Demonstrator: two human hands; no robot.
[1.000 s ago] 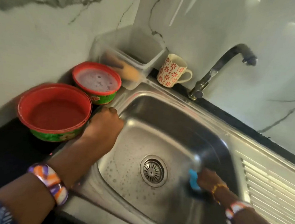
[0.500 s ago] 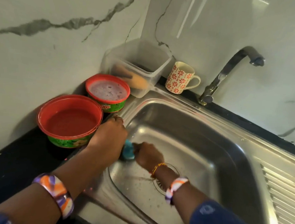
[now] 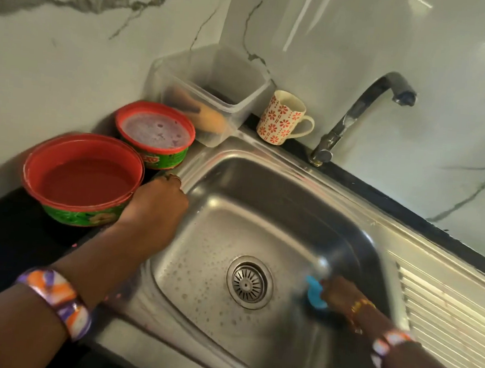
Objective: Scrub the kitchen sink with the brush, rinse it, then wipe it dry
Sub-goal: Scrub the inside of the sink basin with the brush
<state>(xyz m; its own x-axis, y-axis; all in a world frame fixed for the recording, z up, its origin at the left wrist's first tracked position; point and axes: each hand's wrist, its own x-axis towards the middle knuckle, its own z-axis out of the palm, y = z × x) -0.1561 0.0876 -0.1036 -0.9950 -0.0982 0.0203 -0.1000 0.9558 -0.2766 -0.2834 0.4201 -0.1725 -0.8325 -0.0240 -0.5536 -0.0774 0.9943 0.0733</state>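
The steel sink (image 3: 278,192) fills the middle of the view, its floor dotted with soap bubbles around the round drain (image 3: 248,281). My right hand (image 3: 340,293) is low at the basin's right wall, closed around a blue brush (image 3: 315,292) that presses against the steel; the brush is blurred and mostly hidden by the fingers. My left hand (image 3: 155,203) rests as a fist on the sink's left rim, holding nothing that I can see. The tap (image 3: 357,111) stands at the back with no water running.
Two red-rimmed green tubs (image 3: 82,177) (image 3: 155,130) sit on the black counter left of the sink, both holding liquid. A clear plastic box (image 3: 211,91) and a flowered mug (image 3: 284,117) stand at the back. A ribbed drainboard (image 3: 443,310) lies right.
My right hand has swept the brush from the basin's left wall, beside my left hand, across to the right wall. The left hand has stayed on the rim.
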